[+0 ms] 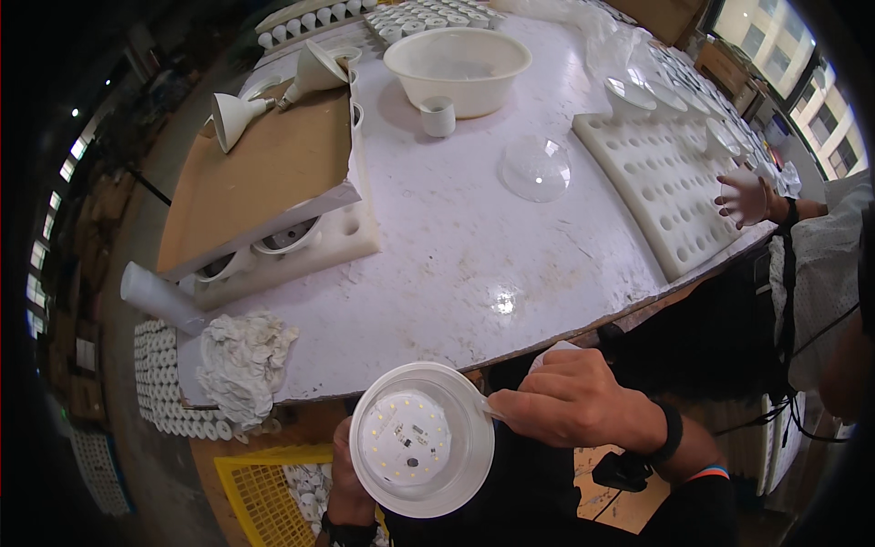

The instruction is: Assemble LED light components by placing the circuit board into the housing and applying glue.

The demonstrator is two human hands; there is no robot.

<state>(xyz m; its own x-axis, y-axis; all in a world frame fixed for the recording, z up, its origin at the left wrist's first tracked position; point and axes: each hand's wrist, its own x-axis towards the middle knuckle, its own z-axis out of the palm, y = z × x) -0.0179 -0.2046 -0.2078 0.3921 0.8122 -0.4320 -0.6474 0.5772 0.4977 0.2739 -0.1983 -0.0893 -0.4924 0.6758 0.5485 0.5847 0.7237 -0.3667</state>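
My left hand grips a white lamp housing from its left side, mostly hidden behind it. The housing faces up, and a round LED board with small yellow chips lies inside. My right hand is closed, its fingers at the housing's right rim. A pale translucent tip shows between those fingers and the rim, and a whitish edge sticks out above the knuckles; what it belongs to is hidden. Beyond, a clear dome cover rests on the table.
A cardboard sheet with two lamps lies at left, over foam holding more housings. A crumpled cloth sits at the near-left corner, above a yellow crate. A white basin and cup stand farther back. Right, another person's hand is beside a holed foam tray.
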